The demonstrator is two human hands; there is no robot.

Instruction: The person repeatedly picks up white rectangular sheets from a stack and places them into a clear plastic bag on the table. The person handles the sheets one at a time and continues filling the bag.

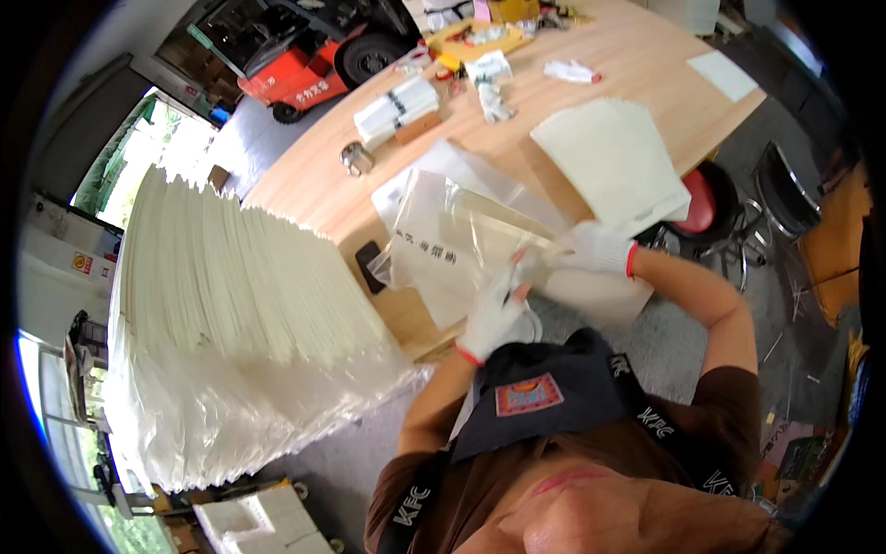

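Behind the long wooden table [637, 65] a red forklift [305, 69] stands by the open doorway, and on my left a tall stack of white sheets [240, 305] leans in slanted rows right to the table's near edge; my left hand [494, 314], in a white glove with a red cuff, is closed round the lower edge of a clear plastic bag [452, 254] that lies just in front of me on the wood; my right hand [591, 247], gloved the same, pinches the bag's upper right edge, beside a thin pale sheet [512, 226] inside it; another pile of white sheets [614, 157] rests just beyond; I judge the slick film could slip from gloved fingers, or the sheet crease if it catches the bag's mouth; a careless elbow might topple the leaning stack.
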